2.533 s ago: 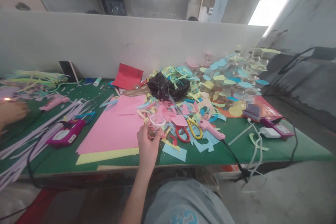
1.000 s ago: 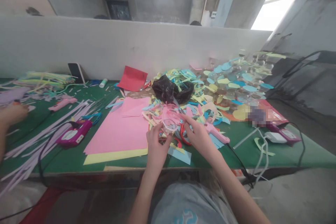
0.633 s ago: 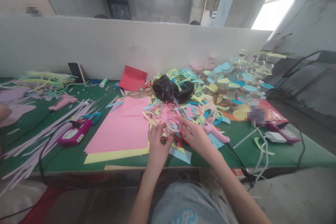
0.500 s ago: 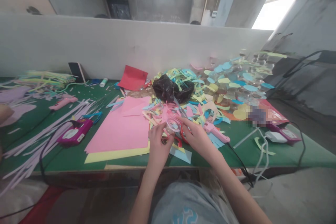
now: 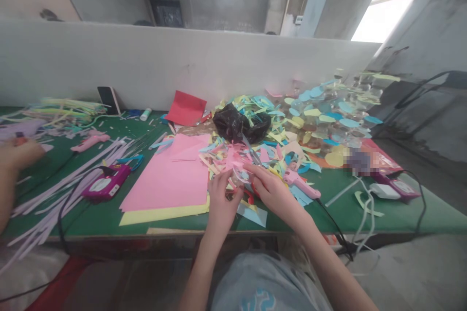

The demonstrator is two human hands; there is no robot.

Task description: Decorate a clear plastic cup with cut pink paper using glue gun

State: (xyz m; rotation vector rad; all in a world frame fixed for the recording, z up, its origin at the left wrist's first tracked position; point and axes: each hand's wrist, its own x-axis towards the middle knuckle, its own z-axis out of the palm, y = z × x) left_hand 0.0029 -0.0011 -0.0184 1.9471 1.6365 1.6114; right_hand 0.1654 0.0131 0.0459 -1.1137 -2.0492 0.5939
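Green tabletop [image 5: 430, 211] spans the frame, strewn with paper scraps [image 5: 293, 148] right of centre. Just below centre I see the left hand [image 5: 222, 195] pinching a clear round piece [image 5: 241, 175] between thumb and curled fingers. The right hand [image 5: 268, 187], half-curled, is at its right edge; whether it grips anything, I cannot tell.
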